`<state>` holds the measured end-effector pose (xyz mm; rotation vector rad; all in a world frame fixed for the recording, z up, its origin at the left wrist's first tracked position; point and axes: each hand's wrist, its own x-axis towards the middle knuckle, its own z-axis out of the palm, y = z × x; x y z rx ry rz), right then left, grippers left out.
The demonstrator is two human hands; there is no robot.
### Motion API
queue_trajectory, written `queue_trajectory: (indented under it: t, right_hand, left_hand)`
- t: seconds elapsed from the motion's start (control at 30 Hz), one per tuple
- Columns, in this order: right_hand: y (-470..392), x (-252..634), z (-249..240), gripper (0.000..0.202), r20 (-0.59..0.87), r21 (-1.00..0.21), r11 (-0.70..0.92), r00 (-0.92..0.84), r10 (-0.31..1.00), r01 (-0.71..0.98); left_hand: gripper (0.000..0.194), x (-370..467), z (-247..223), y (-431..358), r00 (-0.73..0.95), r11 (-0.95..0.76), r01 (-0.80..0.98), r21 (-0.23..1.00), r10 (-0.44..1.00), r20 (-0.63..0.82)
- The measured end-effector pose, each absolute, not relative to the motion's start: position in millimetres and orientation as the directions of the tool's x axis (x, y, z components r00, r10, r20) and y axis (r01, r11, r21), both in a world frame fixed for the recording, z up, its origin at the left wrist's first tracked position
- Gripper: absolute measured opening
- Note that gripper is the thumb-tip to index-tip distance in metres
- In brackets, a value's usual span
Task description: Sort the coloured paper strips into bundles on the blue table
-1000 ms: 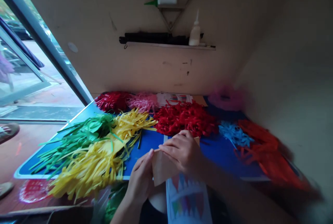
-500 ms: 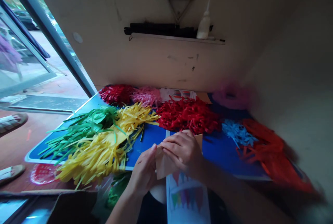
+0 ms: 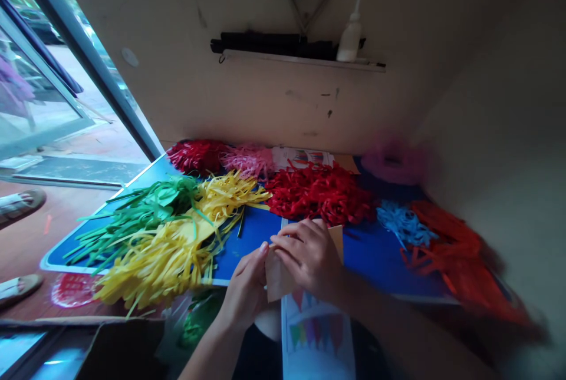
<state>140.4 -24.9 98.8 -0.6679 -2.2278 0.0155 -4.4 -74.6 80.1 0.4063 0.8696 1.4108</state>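
Both hands meet over the near edge of the blue table (image 3: pixel 380 262). My left hand (image 3: pixel 243 294) grips the left edge of a folded piece of brown paper (image 3: pixel 276 283), its thumb pointing up along the side. My right hand (image 3: pixel 312 259) lies over the top of the same brown paper, fingers curled on it near the left thumb. Under my right hand, a white printed sheet (image 3: pixel 316 339) with colourful pennant pictures hangs past the table edge towards me. My right palm hides part of the brown paper.
Yellow (image 3: pixel 163 256) and green paper strips (image 3: pixel 154 209) lie left, red strips (image 3: pixel 322 191) ahead, blue (image 3: pixel 404 224) and orange strips (image 3: pixel 464 250) right. A glue bottle (image 3: pixel 350 38) stands on a wall ledge. A person's sandalled foot (image 3: pixel 22 206) shows at left.
The fingers of my right hand have shifted slightly on the brown paper. The view has tilted a little; the things on the table lie as before.
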Motion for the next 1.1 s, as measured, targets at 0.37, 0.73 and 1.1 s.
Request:
queue_trajectory:
  t: [0.37,0.73,1.1]
  right_hand:
    - [-27,145,93,0.019,0.72,-0.121,0.891,-0.58,0.382,0.437]
    - [-33,148,79,0.024,0.77,-0.099,0.866,-0.514,0.379,0.49]
    - [-68,169,88,0.023,0.782,-0.231,0.902,-0.481,0.396,0.365]
  left_hand:
    - [0.034,-2,81,-74,-0.078,0.166,-0.619,0.768,0.959,-0.271]
    - [0.027,-4,71,-73,-0.067,0.107,-0.581,0.807,0.982,-0.179]
    - [0.056,-20,77,-56,-0.194,0.085,-0.395,0.915,0.965,-0.174]
